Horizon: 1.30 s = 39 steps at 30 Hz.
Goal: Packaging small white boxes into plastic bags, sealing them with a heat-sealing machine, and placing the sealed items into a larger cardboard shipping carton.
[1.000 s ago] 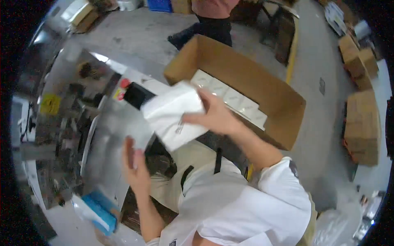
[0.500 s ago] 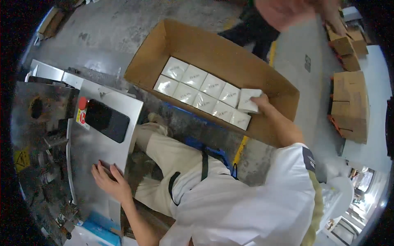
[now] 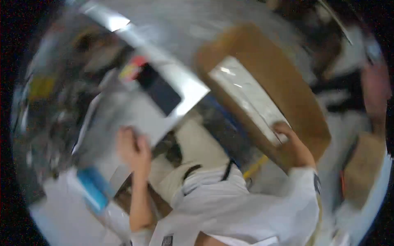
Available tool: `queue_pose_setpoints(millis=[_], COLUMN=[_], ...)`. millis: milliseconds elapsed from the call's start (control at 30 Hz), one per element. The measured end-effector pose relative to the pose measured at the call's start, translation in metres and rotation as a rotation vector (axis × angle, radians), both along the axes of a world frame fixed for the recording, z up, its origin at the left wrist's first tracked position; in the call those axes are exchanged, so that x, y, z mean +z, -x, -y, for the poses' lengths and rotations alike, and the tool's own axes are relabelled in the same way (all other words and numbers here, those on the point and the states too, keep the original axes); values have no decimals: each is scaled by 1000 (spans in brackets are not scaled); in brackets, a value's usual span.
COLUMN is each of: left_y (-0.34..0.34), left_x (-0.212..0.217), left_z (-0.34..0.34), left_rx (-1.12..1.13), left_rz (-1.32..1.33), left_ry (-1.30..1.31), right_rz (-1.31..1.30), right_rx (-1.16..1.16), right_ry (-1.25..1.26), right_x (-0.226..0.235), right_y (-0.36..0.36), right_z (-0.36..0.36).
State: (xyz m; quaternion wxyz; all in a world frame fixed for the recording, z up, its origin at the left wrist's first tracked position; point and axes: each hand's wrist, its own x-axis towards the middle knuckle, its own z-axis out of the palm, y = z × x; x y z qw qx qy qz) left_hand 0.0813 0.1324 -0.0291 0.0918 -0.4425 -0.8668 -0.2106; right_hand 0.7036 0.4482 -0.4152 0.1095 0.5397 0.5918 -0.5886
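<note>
Motion blurs the whole view. My right hand (image 3: 289,137) reaches into a long open cardboard box (image 3: 301,106), fingers curled at a small white square packet at the near right end of the rows. Two rows of white wrapped packets (image 3: 250,92) lie along the box bottom; their separate edges are smeared. My left hand (image 3: 135,149) is over the near edge of a grey metal tabletop (image 3: 135,117), thumb and fingers apart, holding nothing. Farther up that surface lies a black smartphone (image 3: 160,90).
Beside the phone is a red-and-yellow label (image 3: 133,67). A blue object (image 3: 92,186) lies at the lower left, near dark machinery with a yellow sign (image 3: 42,87). Cardboard cartons (image 3: 363,168) stand at the right. Another person (image 3: 375,88), blurred, is at the right edge.
My view has swung left, shifting the box and table rightward. My right hand has lowered the white packet to the end of the rows. My left hand has drawn back toward the table's near edge.
</note>
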Motion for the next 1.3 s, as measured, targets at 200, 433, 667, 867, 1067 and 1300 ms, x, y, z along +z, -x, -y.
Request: queue_pose_setpoints(millis=[200,433,667,867,1067,1300], left_y=[33,231,264,221,92,-3], left_x=[66,76,64,117,139,141], left_z=[100,369,417,366,284,218], left_rx=[212,854,800,729,371,88], left_rz=[547,-294,55,-32,117,583], left_ry=[-358,-313,-419,-724,-408,-590], right_rz=[-114,-449,-495,-773,-1165,-1037], right_rx=[68,113,238,206,730,1095], right_ry=[-373,-761,-859,-722,-1256,-817], right_x=[227,336,443,496,562,532], right_y=[216,292,375,460,589,591], right_z=[-17,-6,79,155,303,310])
